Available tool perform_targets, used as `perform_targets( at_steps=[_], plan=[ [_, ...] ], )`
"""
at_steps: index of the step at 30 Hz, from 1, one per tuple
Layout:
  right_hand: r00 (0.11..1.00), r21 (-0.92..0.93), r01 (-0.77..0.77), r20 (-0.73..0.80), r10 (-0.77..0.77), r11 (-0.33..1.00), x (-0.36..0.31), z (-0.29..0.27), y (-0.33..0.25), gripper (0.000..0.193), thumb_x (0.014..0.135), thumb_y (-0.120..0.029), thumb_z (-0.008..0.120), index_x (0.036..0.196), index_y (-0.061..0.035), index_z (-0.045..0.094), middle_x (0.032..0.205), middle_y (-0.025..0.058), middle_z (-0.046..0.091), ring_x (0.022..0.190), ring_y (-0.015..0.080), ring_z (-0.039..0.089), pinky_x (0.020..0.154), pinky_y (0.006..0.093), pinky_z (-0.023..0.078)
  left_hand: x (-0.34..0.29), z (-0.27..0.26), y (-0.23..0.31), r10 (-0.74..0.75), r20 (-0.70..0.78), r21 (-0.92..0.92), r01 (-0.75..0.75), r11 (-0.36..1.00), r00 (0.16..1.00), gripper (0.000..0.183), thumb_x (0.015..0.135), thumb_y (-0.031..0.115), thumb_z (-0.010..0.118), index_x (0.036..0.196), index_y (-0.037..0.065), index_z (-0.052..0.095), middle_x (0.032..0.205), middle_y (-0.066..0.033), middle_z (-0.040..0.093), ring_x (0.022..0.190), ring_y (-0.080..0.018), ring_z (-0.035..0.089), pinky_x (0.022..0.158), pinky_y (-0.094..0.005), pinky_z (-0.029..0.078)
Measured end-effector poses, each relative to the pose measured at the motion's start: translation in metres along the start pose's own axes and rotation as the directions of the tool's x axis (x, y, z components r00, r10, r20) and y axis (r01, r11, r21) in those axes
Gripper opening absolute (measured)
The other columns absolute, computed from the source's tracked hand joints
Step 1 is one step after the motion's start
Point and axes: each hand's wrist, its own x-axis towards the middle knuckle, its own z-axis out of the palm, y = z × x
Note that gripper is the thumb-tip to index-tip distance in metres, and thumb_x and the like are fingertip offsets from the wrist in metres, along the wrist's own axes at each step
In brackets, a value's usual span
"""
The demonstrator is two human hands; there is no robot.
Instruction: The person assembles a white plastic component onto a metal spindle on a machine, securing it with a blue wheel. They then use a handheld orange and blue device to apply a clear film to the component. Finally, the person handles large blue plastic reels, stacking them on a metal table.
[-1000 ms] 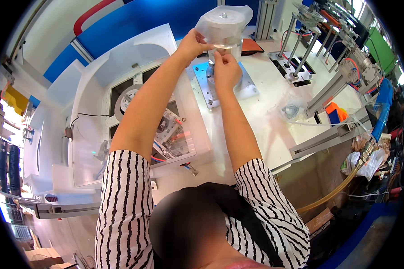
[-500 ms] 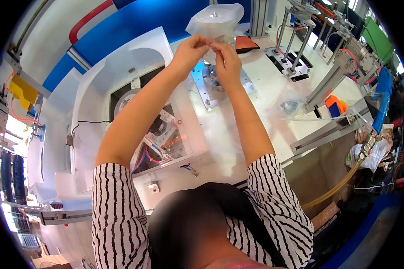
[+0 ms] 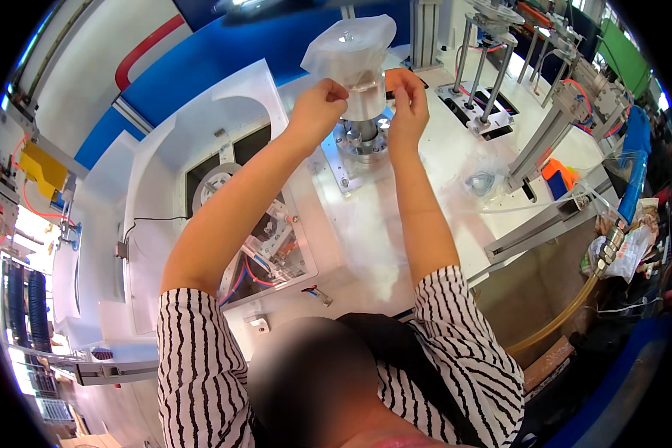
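Observation:
A cylinder of clear plastic film point(image 3: 367, 101) hangs round the upper part of an upright metal fixture point(image 3: 364, 143), with a wider, crumpled translucent sheet point(image 3: 349, 46) draped over its top. At the film's left side is my left hand point(image 3: 319, 113), its fingers curled into a pinch. My right hand point(image 3: 409, 112) is raised on the other side, thumb and fingertips drawn close together. Whatever either hand pinches, if anything, is too small or hidden to make out. Both hands sit at about the height of the film.
A white machine housing point(image 3: 201, 112) with an open well stands on the left. An orange pouch point(image 3: 403, 78) lies behind my right hand. Crumpled clear plastic point(image 3: 481, 179) rests on the white worktop point(image 3: 366, 231). Metal posts point(image 3: 493, 82) rise at the far right.
My hands were together in front of the fixture; now they are apart, the left slightly lower and the right moved rightward. More of the plastic film and fixture shows between them.

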Motion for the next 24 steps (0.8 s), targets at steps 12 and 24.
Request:
perform_targets(
  at_steps=[12, 24],
  plan=[
    [0.940, 0.130, -0.333, 0.125, 0.317, 0.934, 0.003, 0.004, -0.001, 0.053, 0.097, -0.042, 0.045, 0.128, 0.0003, 0.049, 0.121, 0.0066, 0.055, 0.112, 0.0180, 0.049, 0.100, 0.0282, 0.035, -0.149, -0.040, 0.091, 0.165, 0.645, 0.230, -0.395, 0.889, 0.746, 0.021, 0.089, 0.015, 0.058, 0.106, 0.003, 0.059, 0.095, -0.0137, 0.066, 0.085, -0.0286, 0.063, 0.074, -0.0382, 0.049],
    [0.986, -0.102, -0.153, 0.055, 0.160, 0.983, -0.225, -0.110, -0.147, 0.032, 0.094, -0.021, 0.052, 0.121, -0.0035, 0.050, 0.127, 0.0098, 0.050, 0.115, 0.0203, 0.048, 0.098, 0.0354, 0.036, -0.269, -0.036, 0.119, 0.316, 0.921, -0.088, -0.667, 0.739, 0.228, 0.038, 0.088, 0.021, 0.061, 0.123, 0.007, 0.054, 0.104, -0.0118, 0.060, 0.095, -0.0321, 0.057, 0.082, -0.0411, 0.046]
  ],
)
